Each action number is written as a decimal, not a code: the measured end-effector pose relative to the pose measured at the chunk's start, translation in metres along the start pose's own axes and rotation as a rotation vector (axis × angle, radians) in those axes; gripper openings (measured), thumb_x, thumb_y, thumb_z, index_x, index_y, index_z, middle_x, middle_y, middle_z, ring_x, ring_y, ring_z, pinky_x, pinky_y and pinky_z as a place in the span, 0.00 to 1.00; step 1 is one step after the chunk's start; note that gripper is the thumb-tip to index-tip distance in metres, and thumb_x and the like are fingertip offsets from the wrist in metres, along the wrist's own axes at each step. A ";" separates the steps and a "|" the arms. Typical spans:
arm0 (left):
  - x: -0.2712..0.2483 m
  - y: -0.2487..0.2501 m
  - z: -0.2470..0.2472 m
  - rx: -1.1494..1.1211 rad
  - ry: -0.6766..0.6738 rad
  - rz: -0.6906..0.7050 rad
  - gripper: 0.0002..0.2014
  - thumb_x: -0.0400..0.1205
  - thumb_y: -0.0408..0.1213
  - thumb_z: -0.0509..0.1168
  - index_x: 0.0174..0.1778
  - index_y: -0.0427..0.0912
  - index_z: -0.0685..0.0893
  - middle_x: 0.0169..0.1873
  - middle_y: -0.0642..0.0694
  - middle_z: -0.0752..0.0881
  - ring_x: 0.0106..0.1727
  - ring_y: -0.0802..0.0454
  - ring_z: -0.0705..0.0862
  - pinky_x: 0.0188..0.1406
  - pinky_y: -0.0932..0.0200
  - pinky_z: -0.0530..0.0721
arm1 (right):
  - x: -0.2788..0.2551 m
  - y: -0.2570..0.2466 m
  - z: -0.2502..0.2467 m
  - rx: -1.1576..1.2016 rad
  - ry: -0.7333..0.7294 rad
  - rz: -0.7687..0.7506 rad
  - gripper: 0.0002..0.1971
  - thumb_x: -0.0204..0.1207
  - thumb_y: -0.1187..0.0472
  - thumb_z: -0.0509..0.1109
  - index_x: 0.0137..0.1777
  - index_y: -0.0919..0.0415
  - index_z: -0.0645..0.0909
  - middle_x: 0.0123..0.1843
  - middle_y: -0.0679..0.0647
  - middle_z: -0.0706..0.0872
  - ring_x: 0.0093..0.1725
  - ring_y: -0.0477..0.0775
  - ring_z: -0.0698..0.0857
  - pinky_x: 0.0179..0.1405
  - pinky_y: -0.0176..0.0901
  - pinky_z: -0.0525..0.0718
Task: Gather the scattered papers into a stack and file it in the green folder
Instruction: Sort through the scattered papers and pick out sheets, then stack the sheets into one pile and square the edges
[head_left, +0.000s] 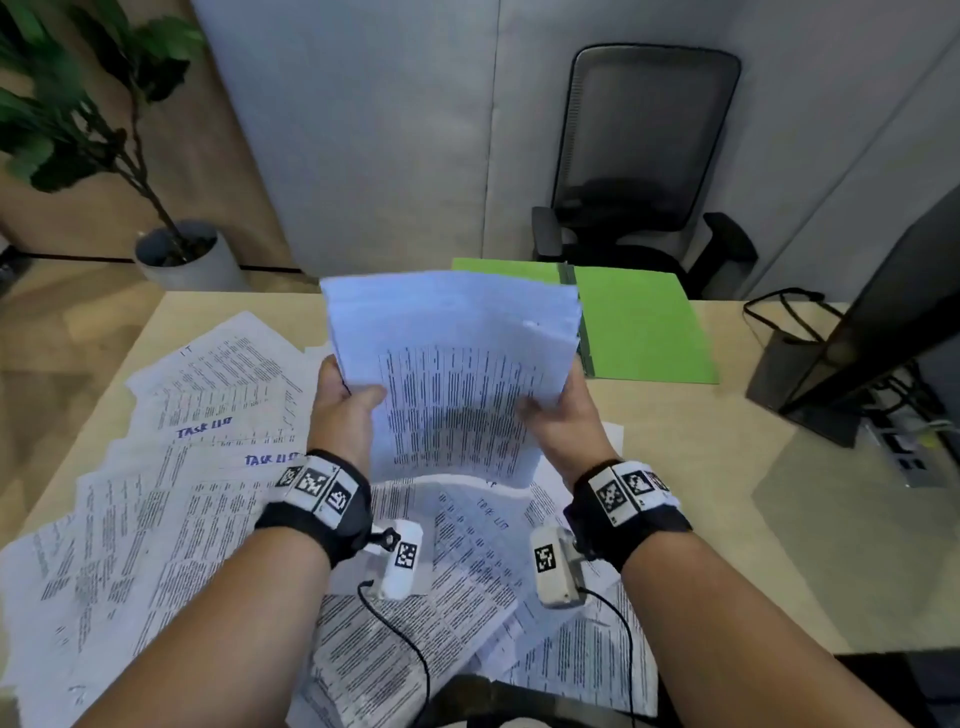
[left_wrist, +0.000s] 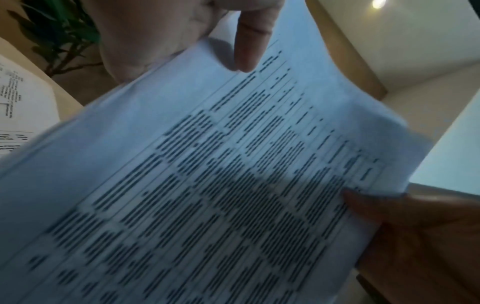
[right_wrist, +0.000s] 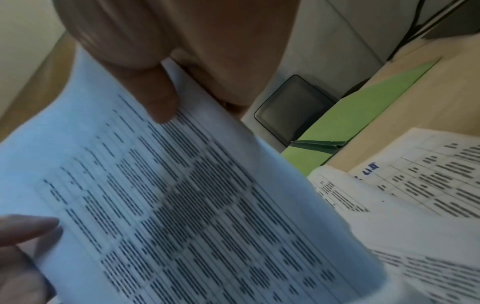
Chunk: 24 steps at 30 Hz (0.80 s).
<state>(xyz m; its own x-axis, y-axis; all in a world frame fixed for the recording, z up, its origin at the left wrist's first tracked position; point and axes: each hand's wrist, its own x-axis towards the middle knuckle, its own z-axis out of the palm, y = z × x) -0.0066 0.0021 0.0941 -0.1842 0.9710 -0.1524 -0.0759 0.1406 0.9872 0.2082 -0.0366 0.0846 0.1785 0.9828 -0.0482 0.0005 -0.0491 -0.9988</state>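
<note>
I hold a bundle of printed papers (head_left: 452, 374) upright above the desk, its lower edge hanging over the loose sheets. My left hand (head_left: 345, 400) grips its left side, thumb on the front page. My right hand (head_left: 558, 410) grips the right side the same way. Both wrist views are filled by the front page of the bundle (left_wrist: 233, 174) (right_wrist: 168, 205), with a thumb pressed on it. Several scattered papers (head_left: 182, 493) cover the desk to the left and under my arms. The green folder (head_left: 644, 322) lies open at the desk's far edge, partly hidden behind the bundle.
The pale wooden desk (head_left: 727, 519) shows bare surface to the right. A dark monitor (head_left: 883, 322) with cables stands at the right edge. A black office chair (head_left: 644, 156) sits behind the desk, a potted plant (head_left: 176, 249) at the far left.
</note>
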 end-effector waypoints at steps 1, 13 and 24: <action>-0.003 -0.001 0.000 0.015 -0.006 -0.005 0.21 0.70 0.24 0.64 0.52 0.54 0.80 0.46 0.49 0.88 0.49 0.45 0.86 0.51 0.49 0.82 | -0.002 0.001 0.001 0.016 0.010 0.011 0.30 0.73 0.84 0.62 0.64 0.50 0.67 0.56 0.49 0.83 0.52 0.40 0.85 0.50 0.39 0.86; -0.004 -0.032 -0.007 0.182 -0.015 -0.035 0.23 0.75 0.18 0.62 0.60 0.46 0.72 0.46 0.48 0.84 0.46 0.52 0.82 0.40 0.63 0.76 | -0.005 0.029 0.010 0.019 0.104 0.129 0.31 0.69 0.81 0.58 0.57 0.42 0.70 0.55 0.60 0.81 0.52 0.56 0.80 0.54 0.56 0.80; -0.006 -0.057 0.004 0.647 -0.171 -0.069 0.18 0.83 0.30 0.61 0.69 0.43 0.71 0.58 0.45 0.82 0.49 0.46 0.81 0.50 0.55 0.81 | -0.005 0.053 -0.013 -0.573 0.237 0.207 0.07 0.79 0.66 0.60 0.55 0.59 0.70 0.41 0.59 0.82 0.39 0.61 0.83 0.37 0.49 0.84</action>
<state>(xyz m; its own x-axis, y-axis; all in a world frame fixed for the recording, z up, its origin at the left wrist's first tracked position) 0.0029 -0.0113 0.0386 -0.0381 0.9651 -0.2591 0.5304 0.2393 0.8133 0.2199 -0.0463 0.0319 0.4436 0.8800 -0.1698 0.4559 -0.3846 -0.8027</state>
